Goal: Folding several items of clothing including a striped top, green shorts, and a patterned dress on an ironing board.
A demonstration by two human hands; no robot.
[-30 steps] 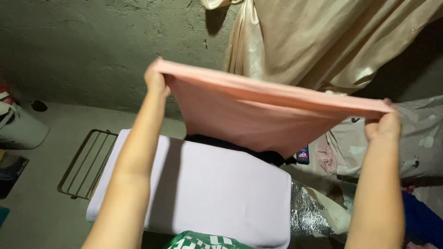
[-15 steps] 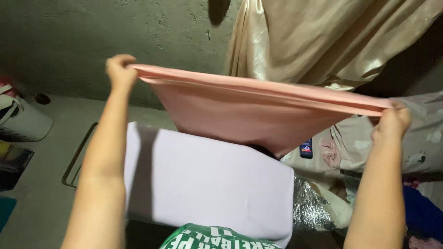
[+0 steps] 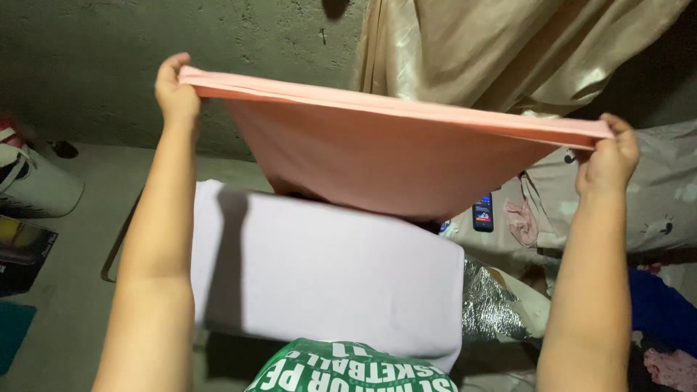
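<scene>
Cloth (image 3: 392,156) (smooth pink, taut): L hand (image 3: 176,91), R hand (image 3: 608,160) pinch 2 corners.

One pink cloth (image 3: 392,156), one phone (image 3: 483,212), two hands.

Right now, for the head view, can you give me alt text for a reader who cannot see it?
Two bare hands, left hand and right hand, hold a peach-pink fabric sheet stretched out by its top edge above a white padded board. A shiny beige curtain hangs behind, and a dark phone with a lit screen lies beyond the board.
</scene>
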